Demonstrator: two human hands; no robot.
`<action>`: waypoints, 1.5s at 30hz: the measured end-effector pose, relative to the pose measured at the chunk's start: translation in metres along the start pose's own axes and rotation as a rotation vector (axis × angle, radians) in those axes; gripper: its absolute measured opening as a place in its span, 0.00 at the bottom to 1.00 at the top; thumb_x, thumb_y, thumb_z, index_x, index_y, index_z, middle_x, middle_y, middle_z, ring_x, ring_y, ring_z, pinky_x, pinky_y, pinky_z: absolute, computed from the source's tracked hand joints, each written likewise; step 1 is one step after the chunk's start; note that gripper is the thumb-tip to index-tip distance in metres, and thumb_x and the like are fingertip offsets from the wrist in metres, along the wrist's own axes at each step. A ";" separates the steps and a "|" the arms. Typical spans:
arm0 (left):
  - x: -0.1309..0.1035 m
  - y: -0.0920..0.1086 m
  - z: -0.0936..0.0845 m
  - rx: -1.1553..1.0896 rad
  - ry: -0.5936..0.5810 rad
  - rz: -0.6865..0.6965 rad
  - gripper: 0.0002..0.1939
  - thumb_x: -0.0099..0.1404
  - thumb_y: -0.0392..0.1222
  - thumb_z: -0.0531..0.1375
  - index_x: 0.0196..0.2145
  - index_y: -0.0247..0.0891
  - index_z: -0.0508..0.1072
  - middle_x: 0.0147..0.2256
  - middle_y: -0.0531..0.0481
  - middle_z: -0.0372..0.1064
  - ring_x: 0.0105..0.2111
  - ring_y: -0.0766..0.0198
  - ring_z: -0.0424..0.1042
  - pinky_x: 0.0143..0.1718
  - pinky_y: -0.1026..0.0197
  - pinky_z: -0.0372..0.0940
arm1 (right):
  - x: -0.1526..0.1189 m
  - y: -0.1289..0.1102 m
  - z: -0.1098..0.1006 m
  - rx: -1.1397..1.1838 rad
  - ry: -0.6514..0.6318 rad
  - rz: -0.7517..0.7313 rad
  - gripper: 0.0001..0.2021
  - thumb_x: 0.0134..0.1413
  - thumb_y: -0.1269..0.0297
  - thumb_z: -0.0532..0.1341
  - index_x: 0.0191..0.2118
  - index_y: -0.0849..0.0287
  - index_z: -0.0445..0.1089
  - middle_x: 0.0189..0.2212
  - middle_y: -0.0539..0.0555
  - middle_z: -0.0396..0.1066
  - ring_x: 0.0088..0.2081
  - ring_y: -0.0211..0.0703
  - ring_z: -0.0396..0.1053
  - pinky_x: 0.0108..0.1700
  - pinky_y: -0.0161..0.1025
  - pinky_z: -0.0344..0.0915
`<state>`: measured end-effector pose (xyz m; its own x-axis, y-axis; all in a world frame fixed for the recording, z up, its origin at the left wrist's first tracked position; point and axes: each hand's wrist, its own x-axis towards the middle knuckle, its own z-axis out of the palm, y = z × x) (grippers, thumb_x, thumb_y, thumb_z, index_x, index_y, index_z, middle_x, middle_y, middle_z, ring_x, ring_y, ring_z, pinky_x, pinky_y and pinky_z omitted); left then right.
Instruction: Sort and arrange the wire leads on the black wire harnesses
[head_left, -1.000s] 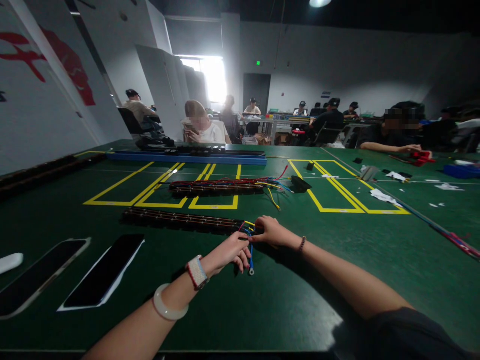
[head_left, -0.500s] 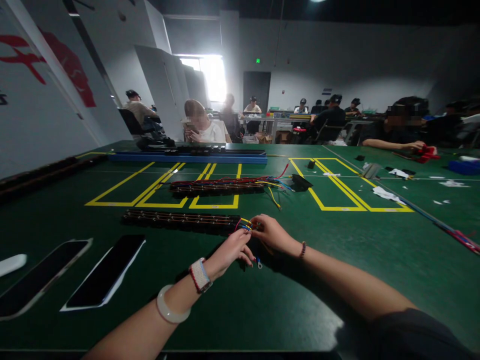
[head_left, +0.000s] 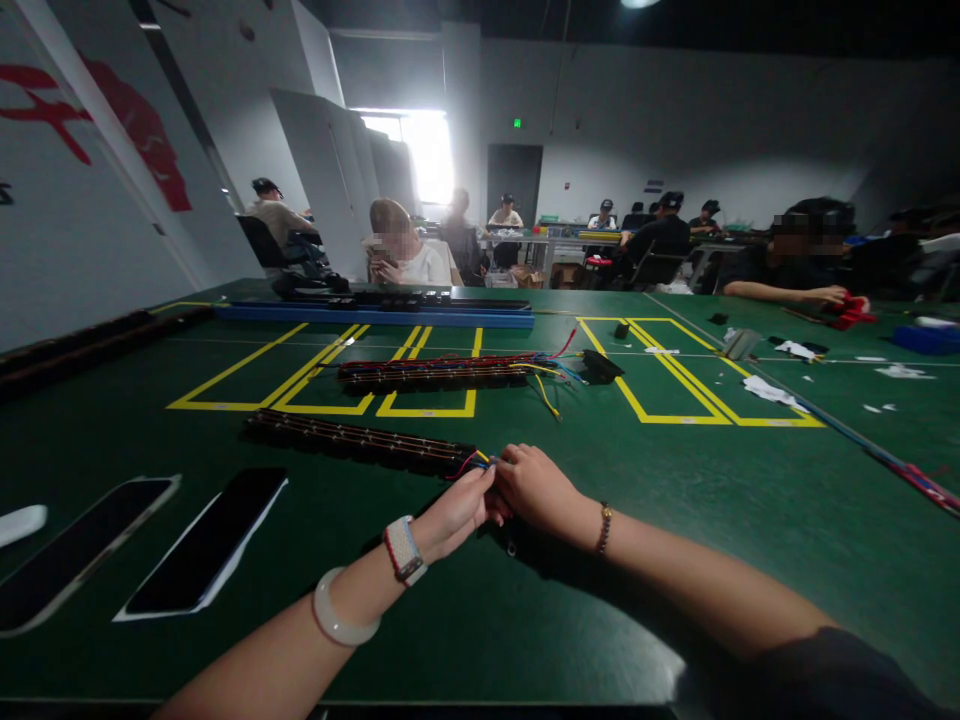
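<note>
A long black strip with copper-coloured lines (head_left: 360,440) lies slantwise on the green table, with yellow, blue and red wires (head_left: 480,459) coming out of its right end. My left hand (head_left: 466,505) is closed on these wires, thumb and fingers pinched together. Against it, my right hand (head_left: 534,490) is closed at the wire ends, its fingertips touching the left hand's. What exactly sits between the fingertips is hidden. Below the hands a small ring terminal (head_left: 511,548) hangs down. Farther back lies a second black strip (head_left: 435,374) with loose coloured wires.
Two phones (head_left: 206,545) (head_left: 82,550) lie at the left. Yellow tape outlines (head_left: 427,412) mark the table. A blue rail (head_left: 375,315) runs along the back. Paper scraps (head_left: 772,392) and a wire bundle (head_left: 922,480) lie at the right. Other people sit beyond the table.
Both hands have come closer together and sunk slightly. My left fingers have curled in, and the strip's right end has shifted a little toward me.
</note>
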<state>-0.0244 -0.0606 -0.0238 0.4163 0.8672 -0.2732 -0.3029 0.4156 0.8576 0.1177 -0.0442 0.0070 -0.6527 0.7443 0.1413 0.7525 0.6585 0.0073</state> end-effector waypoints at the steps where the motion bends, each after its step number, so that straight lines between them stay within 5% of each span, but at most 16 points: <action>1: 0.000 -0.001 0.000 -0.009 0.004 0.004 0.10 0.68 0.46 0.52 0.34 0.36 0.61 0.26 0.53 0.65 0.22 0.71 0.65 0.24 0.67 0.59 | -0.002 -0.002 -0.001 -0.021 0.001 -0.003 0.08 0.59 0.66 0.56 0.40 0.62 0.70 0.38 0.60 0.68 0.39 0.48 0.65 0.40 0.41 0.60; 8: 0.000 0.002 -0.004 0.006 0.020 -0.043 0.11 0.69 0.47 0.50 0.34 0.36 0.61 0.23 0.54 0.64 0.20 0.71 0.65 0.21 0.67 0.55 | -0.008 -0.004 -0.014 0.014 -0.114 0.057 0.13 0.61 0.68 0.52 0.50 0.60 0.66 0.35 0.59 0.71 0.33 0.45 0.70 0.33 0.37 0.61; 13: -0.001 0.004 -0.002 0.040 0.018 -0.047 0.11 0.68 0.47 0.51 0.34 0.36 0.61 0.22 0.56 0.62 0.19 0.72 0.63 0.20 0.68 0.54 | -0.005 0.007 -0.024 0.185 -0.163 0.094 0.12 0.63 0.66 0.50 0.44 0.54 0.70 0.30 0.55 0.74 0.29 0.42 0.72 0.29 0.33 0.59; 22: -0.010 0.017 0.003 0.229 -0.010 -0.059 0.15 0.69 0.50 0.49 0.37 0.34 0.63 0.26 0.55 0.62 0.15 0.79 0.54 0.16 0.70 0.43 | 0.012 0.056 -0.007 0.244 -0.021 0.344 0.12 0.56 0.55 0.60 0.34 0.59 0.74 0.30 0.57 0.74 0.32 0.44 0.71 0.30 0.34 0.58; 28: -0.010 0.016 0.002 0.341 -0.035 -0.054 0.15 0.70 0.47 0.46 0.39 0.32 0.64 0.27 0.54 0.63 0.15 0.78 0.53 0.15 0.70 0.41 | 0.018 0.072 0.013 0.208 0.081 0.315 0.13 0.56 0.53 0.60 0.32 0.59 0.71 0.29 0.53 0.73 0.31 0.41 0.69 0.30 0.34 0.55; 36: -0.007 0.015 0.001 0.300 -0.045 -0.082 0.17 0.68 0.49 0.49 0.47 0.34 0.64 0.31 0.49 0.68 0.18 0.76 0.59 0.15 0.69 0.44 | 0.009 0.065 0.017 -0.100 0.208 0.069 0.15 0.60 0.54 0.57 0.31 0.61 0.69 0.29 0.56 0.70 0.34 0.43 0.65 0.37 0.38 0.53; 40: -0.004 0.013 -0.002 0.270 -0.045 -0.089 0.18 0.66 0.53 0.51 0.37 0.32 0.65 0.29 0.48 0.69 0.18 0.76 0.60 0.16 0.69 0.46 | 0.005 0.065 0.009 -0.151 0.401 -0.295 0.13 0.63 0.58 0.53 0.37 0.61 0.68 0.34 0.56 0.71 0.33 0.40 0.63 0.41 0.40 0.54; 45: -0.003 0.012 -0.003 0.131 -0.064 -0.091 0.14 0.66 0.51 0.54 0.38 0.35 0.63 0.25 0.53 0.66 0.17 0.75 0.60 0.17 0.69 0.49 | -0.001 0.060 0.005 -0.271 0.372 -0.758 0.09 0.65 0.67 0.50 0.45 0.59 0.66 0.40 0.54 0.71 0.37 0.38 0.65 0.43 0.39 0.56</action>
<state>-0.0319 -0.0570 -0.0140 0.4919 0.8066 -0.3278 -0.1488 0.4488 0.8812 0.1627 -0.0048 0.0023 -0.9488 0.0033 0.3158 0.1551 0.8760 0.4567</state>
